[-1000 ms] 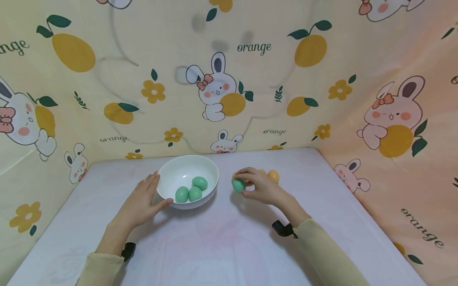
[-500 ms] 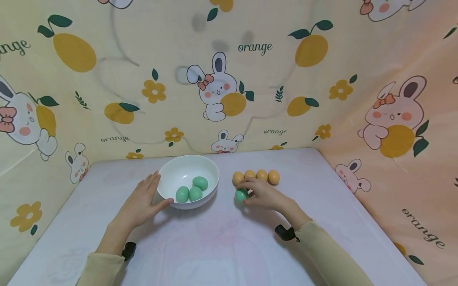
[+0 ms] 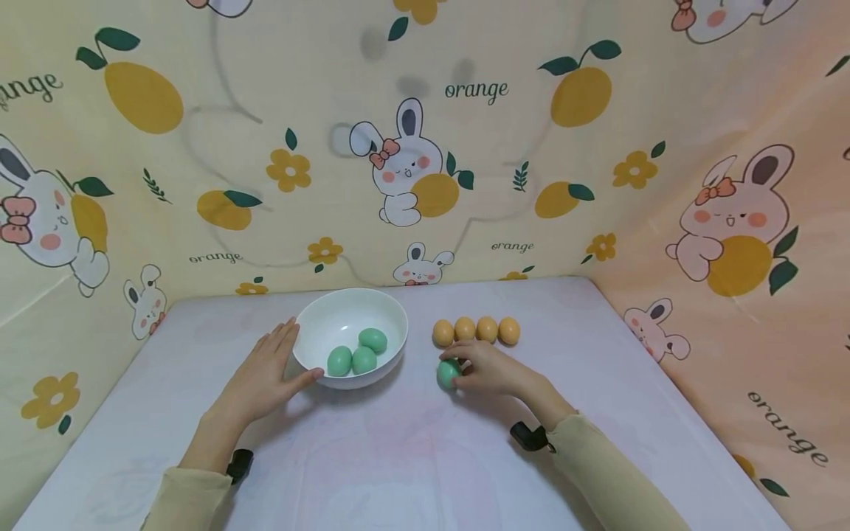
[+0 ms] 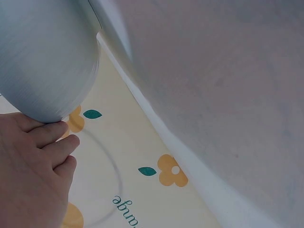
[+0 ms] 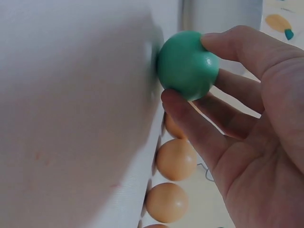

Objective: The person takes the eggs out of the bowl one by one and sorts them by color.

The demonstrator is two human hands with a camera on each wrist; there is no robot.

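My right hand [image 3: 491, 370] pinches a green egg [image 3: 448, 375] between thumb and fingertips, low at the tabletop right of the bowl. The right wrist view shows this green egg [image 5: 186, 64] close to or touching the white surface. A white bowl [image 3: 322, 324] holds three green eggs [image 3: 364, 360]. Against the bowl's left side rests my left hand [image 3: 262, 376], its fingers fairly straight and the thumb by the near rim. In the left wrist view the fingers touch the outer wall of the bowl [image 4: 47, 57].
Just behind my right hand, several orange eggs [image 3: 487, 330] stand in a row on the white-covered table [image 3: 385, 457]. A cloth backdrop [image 3: 491, 147] printed with rabbits and oranges rises behind the table and along both sides.
My right hand has brought the green egg toward me and down, from in front of the leftmost orange egg to the tabletop nearer me. The left hand and bowl stay put.
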